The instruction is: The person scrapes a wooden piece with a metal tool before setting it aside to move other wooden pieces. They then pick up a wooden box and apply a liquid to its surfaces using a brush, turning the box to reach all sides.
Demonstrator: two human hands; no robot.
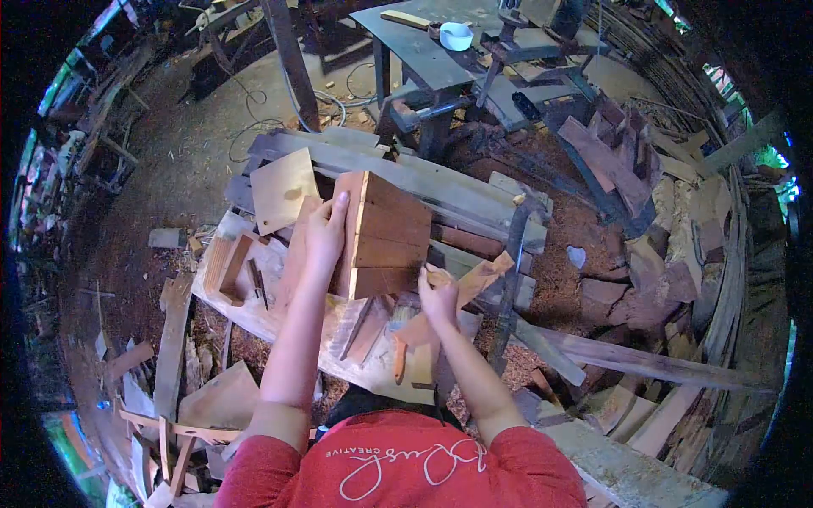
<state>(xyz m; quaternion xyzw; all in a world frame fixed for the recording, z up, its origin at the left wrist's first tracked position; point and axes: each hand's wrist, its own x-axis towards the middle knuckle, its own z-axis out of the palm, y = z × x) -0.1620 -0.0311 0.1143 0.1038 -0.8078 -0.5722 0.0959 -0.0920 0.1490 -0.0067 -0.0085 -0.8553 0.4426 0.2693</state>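
A reddish-brown wooden box [394, 233] with slanted plank sides stands tilted over the workbench [334, 360]. My left hand [327, 230] grips its left side, thumb up along the edge. Close to the box's lower right corner is my right hand [438, 296], its fingers pinched together; anything between them is too small to make out. Below the box, an orange-handled tool [400, 357] lies on the bench. A pale square board [284, 190] rests behind my left hand, and a small wooden frame [230, 269] sits at the bench's left end.
A metal-topped table [415, 55] with a white container [456, 35] stands at the back. Long planks [406, 182] lie beyond the bench. Wood offcuts [610, 292] and shavings cover the ground at right, with more scraps [222, 398] at lower left.
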